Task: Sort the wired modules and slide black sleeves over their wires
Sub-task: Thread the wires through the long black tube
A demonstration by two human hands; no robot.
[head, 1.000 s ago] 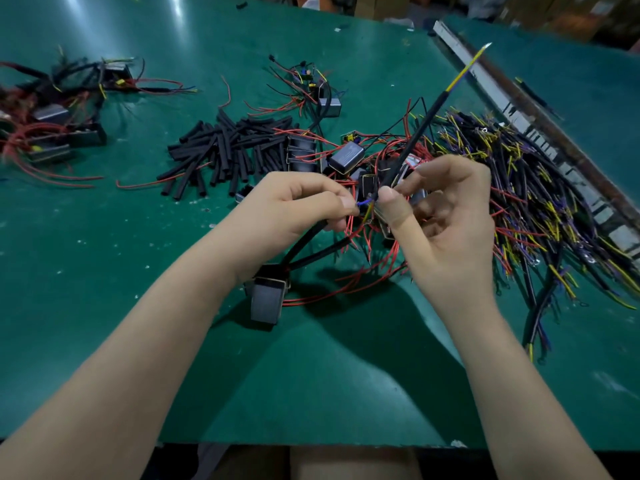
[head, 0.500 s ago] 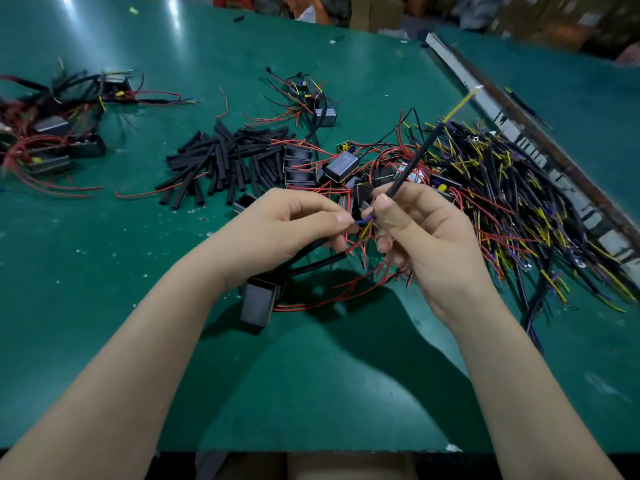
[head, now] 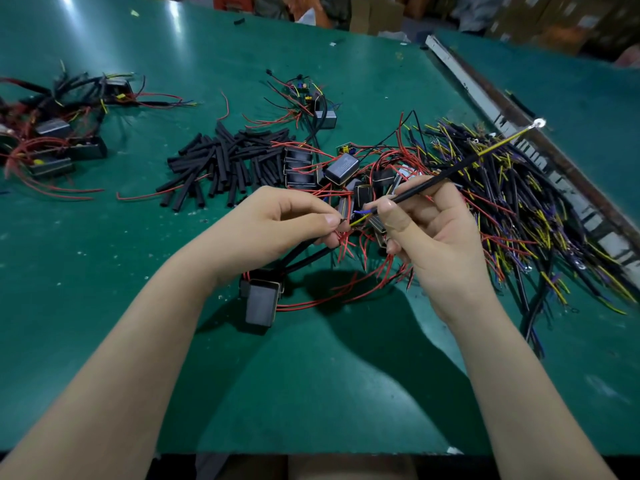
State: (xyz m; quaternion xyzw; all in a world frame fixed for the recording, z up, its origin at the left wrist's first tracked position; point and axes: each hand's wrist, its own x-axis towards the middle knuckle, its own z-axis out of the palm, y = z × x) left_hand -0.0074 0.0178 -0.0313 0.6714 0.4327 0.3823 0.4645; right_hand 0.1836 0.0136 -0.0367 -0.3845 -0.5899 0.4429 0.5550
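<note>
2 hands worked above the green table [head: 104, 306]. The left hand [head: 277, 223] pinched thin yellow and blue wires [head: 362, 216] at its fingertips, with a black module [head: 261, 303] hanging below it on sleeved leads. The right hand [head: 433, 230] gripped a black sleeve [head: 436, 178] between thumb and fingers, its yellow wire [head: 502, 142] sticking out toward the far right. Loose black sleeves [head: 225, 161] lay piled beyond the hands, beside unsorted modules [head: 341, 169].

on the table [head: 104, 306] we see sleeves [head: 228, 161] piled behind our left hand [head: 277, 223], modules [head: 52, 140] far left, a wire heap [head: 519, 209] right of our right hand [head: 436, 237], one module [head: 261, 303] below the left hand.
</note>
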